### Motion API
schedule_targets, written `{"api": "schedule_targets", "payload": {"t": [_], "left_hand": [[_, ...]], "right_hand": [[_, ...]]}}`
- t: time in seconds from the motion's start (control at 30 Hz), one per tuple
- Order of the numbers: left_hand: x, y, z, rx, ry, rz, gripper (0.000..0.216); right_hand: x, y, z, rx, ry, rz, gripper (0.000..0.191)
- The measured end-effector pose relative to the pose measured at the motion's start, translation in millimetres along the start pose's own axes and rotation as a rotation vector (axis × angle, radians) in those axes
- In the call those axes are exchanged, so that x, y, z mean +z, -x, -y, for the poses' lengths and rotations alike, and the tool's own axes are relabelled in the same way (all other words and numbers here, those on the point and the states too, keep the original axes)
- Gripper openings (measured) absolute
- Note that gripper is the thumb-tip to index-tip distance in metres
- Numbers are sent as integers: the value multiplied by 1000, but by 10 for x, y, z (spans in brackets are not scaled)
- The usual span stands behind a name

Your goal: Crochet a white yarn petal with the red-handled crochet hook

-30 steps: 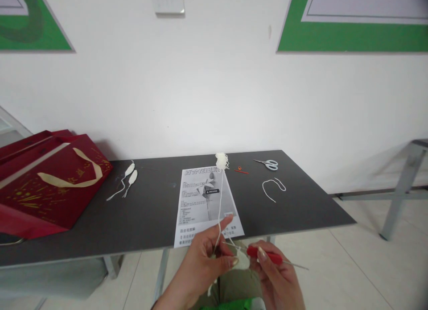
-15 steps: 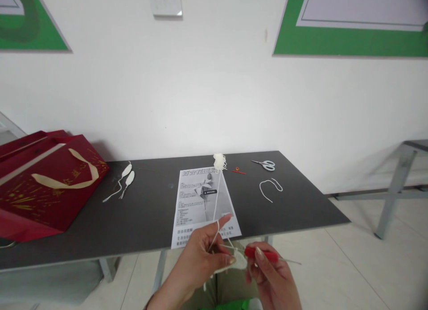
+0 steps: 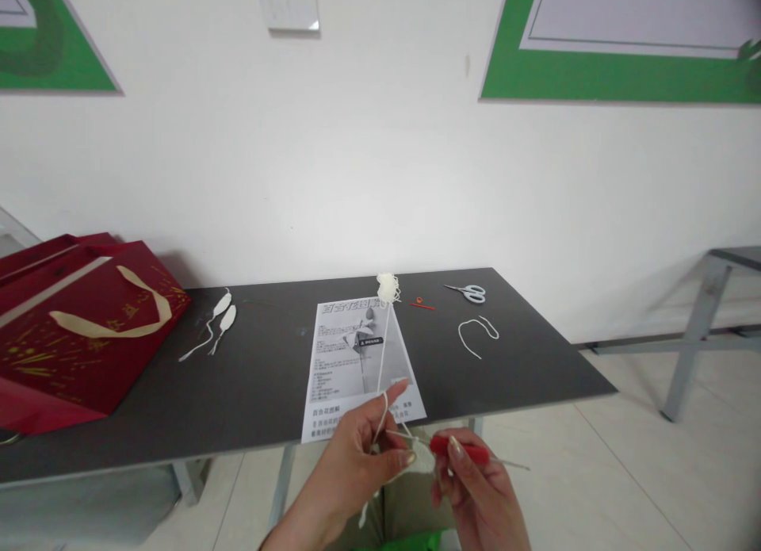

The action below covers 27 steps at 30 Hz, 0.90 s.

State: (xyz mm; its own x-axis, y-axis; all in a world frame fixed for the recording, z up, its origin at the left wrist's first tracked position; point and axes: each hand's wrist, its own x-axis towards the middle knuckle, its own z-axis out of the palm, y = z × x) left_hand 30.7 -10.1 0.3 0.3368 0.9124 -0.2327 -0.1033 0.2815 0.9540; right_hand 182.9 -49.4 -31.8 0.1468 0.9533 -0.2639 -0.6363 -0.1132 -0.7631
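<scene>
Between thumb and fingers my left hand (image 3: 362,449) pinches a small white crochet piece (image 3: 422,457), with a strand of yarn (image 3: 384,361) looped over its raised index finger. That strand runs up across the printed sheet to a loose bundle of white yarn (image 3: 388,288). My right hand (image 3: 476,480) grips a crochet hook (image 3: 460,449) by its red handle. The hook's thin tip meets the piece's upper edge, and its other metal end sticks out to the right. A yarn tail (image 3: 364,515) dangles below my left hand. Fingers partly cover the piece.
A printed pattern sheet (image 3: 333,376) lies on the dark table (image 3: 255,392). Two white leaf-shaped pieces (image 3: 227,317) and a red gift bag (image 3: 136,353) are to the left. Scissors (image 3: 474,293), a red needle-like stick (image 3: 422,306), an orange ring (image 3: 419,300) and a yarn scrap (image 3: 469,345) lie right.
The view has shifted slightly, so most things sit a little further left. Both hands keep their holds; the hook and piece have turned or moved only slightly.
</scene>
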Motion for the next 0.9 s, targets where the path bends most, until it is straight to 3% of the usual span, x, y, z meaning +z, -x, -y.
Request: {"api": "schedule_targets", "payload": {"t": [0.4,0.9], "left_hand": [[46,1,-35,-26,-31,-11,74],[14,31,27,4,8,-13,77]], "right_hand": [[57,28,6,-43,16,-27,23],[-79,-56,-88,22,-16,46,20]]}}
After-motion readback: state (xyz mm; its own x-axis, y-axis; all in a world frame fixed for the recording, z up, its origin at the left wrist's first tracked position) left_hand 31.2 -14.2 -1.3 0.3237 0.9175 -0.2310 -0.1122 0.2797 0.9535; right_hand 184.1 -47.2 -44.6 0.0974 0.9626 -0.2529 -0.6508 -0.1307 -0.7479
